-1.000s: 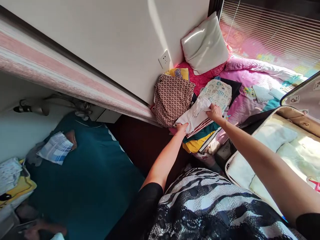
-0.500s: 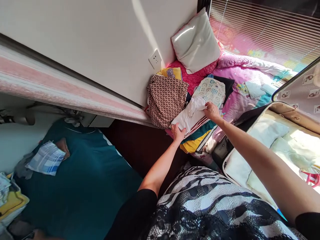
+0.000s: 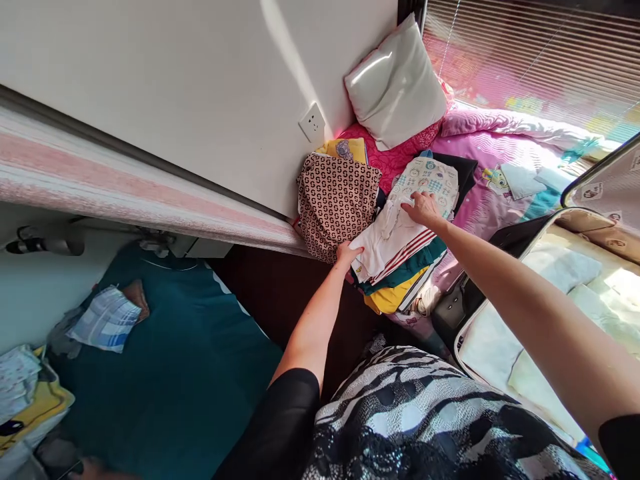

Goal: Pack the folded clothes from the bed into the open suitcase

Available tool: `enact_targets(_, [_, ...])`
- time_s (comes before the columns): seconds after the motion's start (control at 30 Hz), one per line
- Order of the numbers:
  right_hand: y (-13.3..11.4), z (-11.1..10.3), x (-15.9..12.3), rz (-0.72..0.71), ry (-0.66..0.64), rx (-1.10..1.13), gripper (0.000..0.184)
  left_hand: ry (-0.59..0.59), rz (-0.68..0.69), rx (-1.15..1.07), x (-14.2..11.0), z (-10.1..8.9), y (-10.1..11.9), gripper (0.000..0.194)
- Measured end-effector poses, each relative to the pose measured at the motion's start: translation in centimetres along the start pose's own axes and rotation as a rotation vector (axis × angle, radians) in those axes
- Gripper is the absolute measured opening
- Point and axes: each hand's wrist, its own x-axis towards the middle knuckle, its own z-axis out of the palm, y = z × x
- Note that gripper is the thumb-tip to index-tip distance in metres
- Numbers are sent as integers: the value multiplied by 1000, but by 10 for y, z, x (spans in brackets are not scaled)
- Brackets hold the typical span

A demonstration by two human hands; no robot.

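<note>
A thin white garment (image 3: 383, 241) lies flattened on a stack of folded clothes, above a red-and-white striped piece (image 3: 407, 252). My left hand (image 3: 347, 254) is at the garment's near left edge, thumb on top and fingers partly hidden at the border. My right hand (image 3: 424, 209) rests open at the garment's far end, fingers spread, where it meets a cream cloth with small printed figures (image 3: 433, 179). Lower in the stack show a dark green cloth (image 3: 429, 258) and a yellow cloth (image 3: 386, 301). Left of the stack sits a brown patterned bundle (image 3: 340, 200).
An open suitcase (image 3: 463, 353) with light-coloured contents stands to the right. A white pillow (image 3: 397, 87) leans at the wall. Below left is a bed with a dark teal sheet (image 3: 175, 360), with a plaid cloth (image 3: 107, 319) on it. A blurred hand (image 3: 95, 470) shows at bottom left.
The white garment, bunched before, is now spread flatter over the stack. My right hand has moved from its edge onto its far end; my left hand has shifted slightly left.
</note>
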Motion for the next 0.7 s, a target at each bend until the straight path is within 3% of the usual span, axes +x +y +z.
enact_targets(0.07, [-8, 0, 5, -51, 5, -7, 62, 15, 79, 8, -5, -6, 3, 18])
enact_targets(0.2, [-23, -5, 2, -237, 13, -67, 61, 189, 446, 57, -31, -14, 9, 22])
enact_targets(0.27, [-29, -8, -5, -331, -34, -134, 62, 227, 567, 82, -44, -13, 12, 27])
enact_targets(0.47, [-42, -7, -22, -683, -189, -295, 73, 54, 786, 50, -72, -11, 30, 31])
enact_targets(0.57, [-36, -20, -19, -811, -244, -303, 55, 60, 877, 41, -86, -36, 44, 29])
enact_targets(0.7, [-11, -68, -22, -869, -224, -216, 44, 151, 1020, -12, -113, -90, 75, 19])
